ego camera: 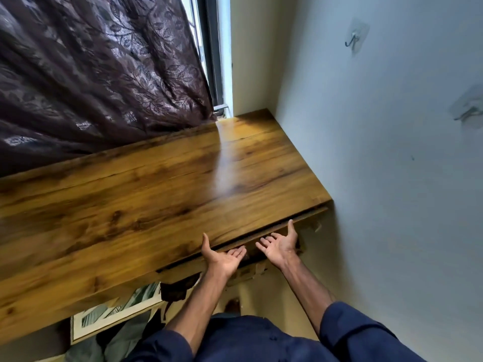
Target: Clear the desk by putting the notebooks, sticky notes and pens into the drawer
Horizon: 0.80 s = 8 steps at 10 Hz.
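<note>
Two dark blue sleeves, left sleeve [162, 346] and right sleeve [352, 333], sit lowest in frame, with bare forearms reaching up to the front edge of the table [156, 192]. Left hand [223, 257] is palm up, fingers loose and spread, thumb raised against the table's front edge, gripping nothing. Just right of it, right hand [279, 244] is also palm up and relaxed, thumb pointing up at the top edge of the drawer [307, 219], holding nothing. Both hands are right at the drawer front, below the tabletop; whether the fingertips actually touch it, cannot tell. One drawer, showing only a thin dark slit under the tabletop; its inside is hidden. Counts, left to right: one dark leaf-patterned curtain [91, 74] hanging onto the table's far edge, one framed picture [117, 307] under the table, one window frame [209, 48], one pale wall [379, 165] on the right carrying two clear stick-on hooks, upper hook [354, 39] and lower hook [467, 111].
</note>
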Motion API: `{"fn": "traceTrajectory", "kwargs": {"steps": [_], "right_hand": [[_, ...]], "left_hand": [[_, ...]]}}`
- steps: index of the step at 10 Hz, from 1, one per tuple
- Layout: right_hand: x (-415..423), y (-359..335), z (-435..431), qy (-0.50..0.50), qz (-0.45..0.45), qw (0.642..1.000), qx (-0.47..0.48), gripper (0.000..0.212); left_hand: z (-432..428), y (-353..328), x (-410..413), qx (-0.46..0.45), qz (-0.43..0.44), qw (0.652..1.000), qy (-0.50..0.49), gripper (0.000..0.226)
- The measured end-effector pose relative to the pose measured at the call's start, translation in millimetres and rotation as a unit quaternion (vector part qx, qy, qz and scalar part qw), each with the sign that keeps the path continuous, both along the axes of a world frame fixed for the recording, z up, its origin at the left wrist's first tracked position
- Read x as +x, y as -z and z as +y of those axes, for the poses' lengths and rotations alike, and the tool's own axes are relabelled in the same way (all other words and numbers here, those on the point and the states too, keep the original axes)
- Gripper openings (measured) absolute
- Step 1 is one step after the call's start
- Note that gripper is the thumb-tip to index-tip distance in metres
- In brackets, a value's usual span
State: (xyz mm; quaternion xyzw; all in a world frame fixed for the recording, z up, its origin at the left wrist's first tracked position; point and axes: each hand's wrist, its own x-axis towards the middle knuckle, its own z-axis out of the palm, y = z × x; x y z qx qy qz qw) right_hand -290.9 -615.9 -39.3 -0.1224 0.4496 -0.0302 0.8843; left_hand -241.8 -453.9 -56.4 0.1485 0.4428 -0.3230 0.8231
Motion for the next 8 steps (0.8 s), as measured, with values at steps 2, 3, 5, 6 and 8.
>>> {"fn": "traceTrajectory", "kwargs": {"steps": [2,3,5,6,8], "right_hand": [[37,0,1,0.001,0.024,1.0,-0.007,0.117],[33,6,0,0.007,0.017,1.0,0.0,0.114],[21,-5,-13,-0.061,0.026,0.997,-0.045,0.098],[23,-18,-16,-0.145,0.056,0.977,-0.145,0.079],[56,-72,-1,-0.266,0.043,0.913,-0.306,0.043]], "left_hand": [[-4,-1,30,0.037,0.001,0.999,0.006,0.13],[-4,2,30,0.043,-0.002,0.999,0.025,0.126],[-8,-17,19,0.073,-0.034,0.994,0.08,0.109],[-18,-30,8,0.138,-0.089,0.981,0.104,0.103],[-25,-67,-1,0.212,-0.177,0.949,0.151,0.065]]}}
